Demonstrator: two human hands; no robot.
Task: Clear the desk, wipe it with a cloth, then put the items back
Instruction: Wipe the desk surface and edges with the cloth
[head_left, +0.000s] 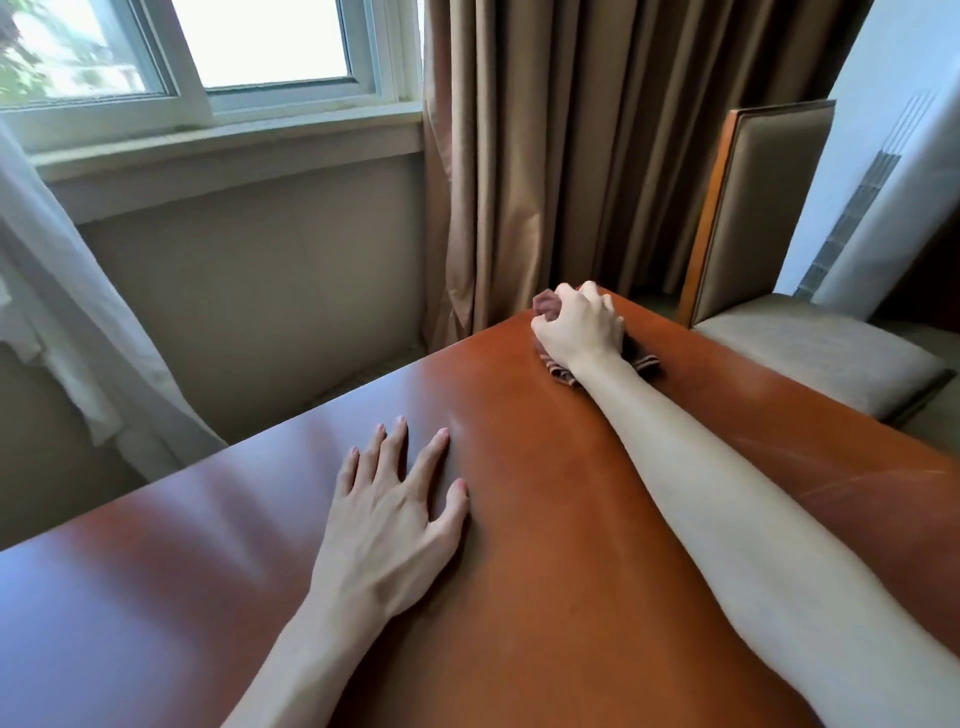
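Right hand (579, 325) clenches cloth (558, 371) at desk's (519, 519) far corner; left hand (387, 512) flat, fingers spread, bracing. Risk: w/ arm fully stretched, cloth could slide off the edge, or corner gets missed.

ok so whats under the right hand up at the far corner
A bunched reddish-brown cloth, gripped by the right hand on the desk. Its edges show beside the wrist and past the fingers; the middle is covered by the hand.

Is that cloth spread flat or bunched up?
Bunched up: the cloth is crumpled under the gripping right hand, with folds poking out both sides.
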